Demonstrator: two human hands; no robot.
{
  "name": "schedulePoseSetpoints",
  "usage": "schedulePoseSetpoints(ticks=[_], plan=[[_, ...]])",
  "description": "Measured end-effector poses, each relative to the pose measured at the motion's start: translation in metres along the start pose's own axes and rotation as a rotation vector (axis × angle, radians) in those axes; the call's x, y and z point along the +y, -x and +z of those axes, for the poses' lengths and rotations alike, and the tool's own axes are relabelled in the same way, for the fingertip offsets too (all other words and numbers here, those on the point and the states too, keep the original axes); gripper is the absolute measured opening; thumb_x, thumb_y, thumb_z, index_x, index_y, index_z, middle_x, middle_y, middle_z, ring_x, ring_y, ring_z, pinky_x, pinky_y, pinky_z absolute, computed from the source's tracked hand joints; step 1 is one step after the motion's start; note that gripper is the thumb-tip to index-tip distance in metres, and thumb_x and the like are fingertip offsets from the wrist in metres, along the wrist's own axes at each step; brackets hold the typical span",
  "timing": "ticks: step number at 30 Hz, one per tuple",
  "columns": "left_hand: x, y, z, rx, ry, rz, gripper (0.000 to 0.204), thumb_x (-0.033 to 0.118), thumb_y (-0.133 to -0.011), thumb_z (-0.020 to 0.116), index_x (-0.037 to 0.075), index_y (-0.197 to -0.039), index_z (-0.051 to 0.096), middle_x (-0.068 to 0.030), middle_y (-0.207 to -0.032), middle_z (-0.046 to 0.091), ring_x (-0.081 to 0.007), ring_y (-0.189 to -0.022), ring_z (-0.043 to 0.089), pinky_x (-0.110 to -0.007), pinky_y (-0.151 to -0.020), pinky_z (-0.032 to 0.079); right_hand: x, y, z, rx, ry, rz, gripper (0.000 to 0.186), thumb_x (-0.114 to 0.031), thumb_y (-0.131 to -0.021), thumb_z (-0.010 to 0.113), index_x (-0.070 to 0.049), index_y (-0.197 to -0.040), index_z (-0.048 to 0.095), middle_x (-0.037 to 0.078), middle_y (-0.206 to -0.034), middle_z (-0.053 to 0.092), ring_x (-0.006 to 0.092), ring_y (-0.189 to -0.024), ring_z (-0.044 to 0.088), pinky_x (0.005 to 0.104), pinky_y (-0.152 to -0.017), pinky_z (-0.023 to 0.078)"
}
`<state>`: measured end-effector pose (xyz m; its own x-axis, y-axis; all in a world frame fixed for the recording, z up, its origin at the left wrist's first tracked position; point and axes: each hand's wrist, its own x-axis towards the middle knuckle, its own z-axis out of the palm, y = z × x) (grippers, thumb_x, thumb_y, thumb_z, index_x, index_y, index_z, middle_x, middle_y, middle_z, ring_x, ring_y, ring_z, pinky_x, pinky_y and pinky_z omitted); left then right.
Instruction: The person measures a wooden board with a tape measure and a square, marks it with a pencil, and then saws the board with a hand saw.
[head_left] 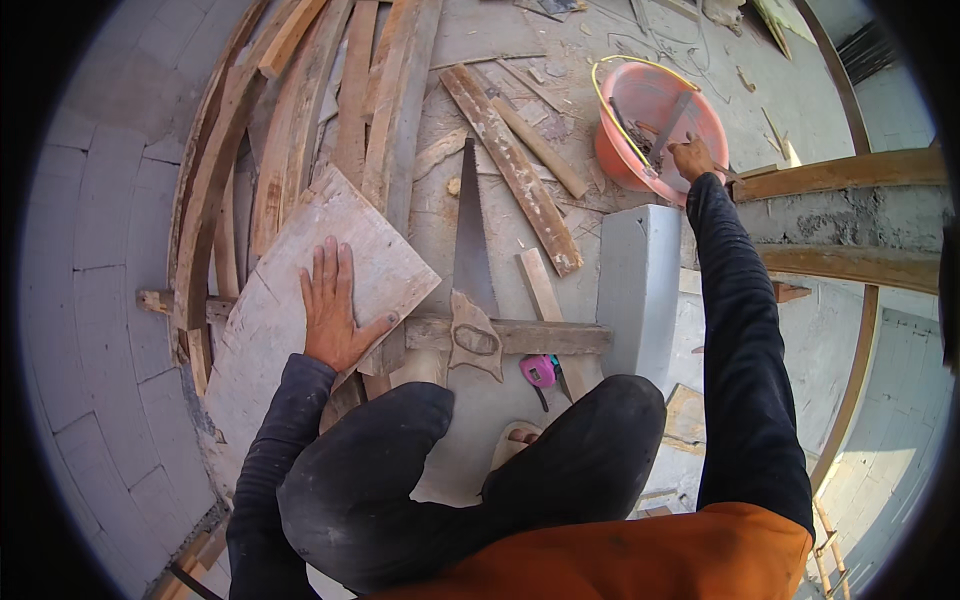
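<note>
My left hand (pixel 335 308) lies flat with fingers stretched on a pale, worn wooden board (pixel 375 240) at the left. At the far right my right hand (pixel 692 158) is over the near rim of a pink bucket (pixel 622 160), fingers curled; what they grip, if anything, is hidden. Next to those fingers a flat grey strip (pixel 672 125) leans in the bucket above small dark bits. Between my hands a handsaw (pixel 471 235) lies blade away from me, its wooden handle (pixel 475 340) across a short timber (pixel 530 337).
A pink tape measure (pixel 538 371) lies near my foot. Long timbers (pixel 400 110) are piled at the far left beside a block wall (pixel 100 230). A grey block (pixel 640 290) stands right of the saw. A stained plank (pixel 515 170) lies beyond it. Wooden rails (pixel 850 175) edge the right.
</note>
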<state>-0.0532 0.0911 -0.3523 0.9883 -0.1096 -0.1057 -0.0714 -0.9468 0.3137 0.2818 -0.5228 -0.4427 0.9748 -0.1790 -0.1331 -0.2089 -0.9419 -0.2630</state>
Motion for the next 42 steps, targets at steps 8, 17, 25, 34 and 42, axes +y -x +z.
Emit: schedulePoseSetpoints(ticks=[8,17,25,34,42], plan=[[-0.013,0.0,0.019,0.001,0.031,-0.014,0.125,0.071,-0.079,0.076,0.005,-0.171,0.023,-0.0223,-0.178,0.02,-0.0425,-0.165,0.014,-0.062,-0.131,0.005,0.052,-0.076,0.074,-0.078,-0.282,0.126,0.04,-0.025,-0.095,0.074,0.005,-0.121,0.07,0.012,-0.092,0.072,0.0286,-0.089,0.072,0.0424,-0.078,0.057],[-0.007,-0.002,0.016,0.064,0.096,-0.006,0.126,0.066,-0.073,0.082,0.008,-0.17,0.027,-0.0204,-0.177,0.023,-0.0415,-0.165,0.015,-0.062,-0.132,0.005,0.08,-0.118,0.102,-0.234,0.242,0.033,0.062,-0.037,-0.104,0.058,0.002,-0.152,0.055,0.034,-0.145,0.062,0.0453,-0.145,0.053,0.0443,-0.121,0.041],[-0.011,0.009,0.018,0.069,0.115,-0.007,0.143,0.086,-0.068,0.077,0.007,-0.172,0.018,-0.0203,-0.178,0.017,-0.0391,-0.166,0.009,-0.062,-0.133,0.0,0.073,-0.125,0.113,-0.162,-0.082,-0.221,0.057,-0.041,-0.109,0.052,0.002,-0.146,0.058,0.026,-0.138,0.068,0.042,-0.132,0.061,0.0468,-0.113,0.045],[-0.013,0.013,0.021,0.112,0.132,-0.005,0.142,0.087,-0.068,0.074,0.007,-0.171,0.02,-0.0192,-0.178,0.017,-0.0364,-0.166,0.006,-0.061,-0.133,-0.003,0.06,-0.106,0.083,0.065,-0.087,-0.422,0.058,-0.044,-0.111,0.051,0.002,-0.145,0.058,0.025,-0.136,0.069,0.04,-0.128,0.063,0.0466,-0.11,0.046],[-0.013,0.018,0.028,0.162,0.162,-0.025,0.138,0.089,-0.07,0.071,0.007,-0.171,0.025,-0.0171,-0.179,0.017,-0.0327,-0.167,0.007,-0.059,-0.134,-0.002,-0.027,-0.012,-0.092,0.269,-0.022,-0.322,0.06,-0.05,-0.112,0.051,-0.003,-0.149,0.058,0.021,-0.144,0.065,0.0346,-0.132,0.062,0.046,-0.115,0.043]])
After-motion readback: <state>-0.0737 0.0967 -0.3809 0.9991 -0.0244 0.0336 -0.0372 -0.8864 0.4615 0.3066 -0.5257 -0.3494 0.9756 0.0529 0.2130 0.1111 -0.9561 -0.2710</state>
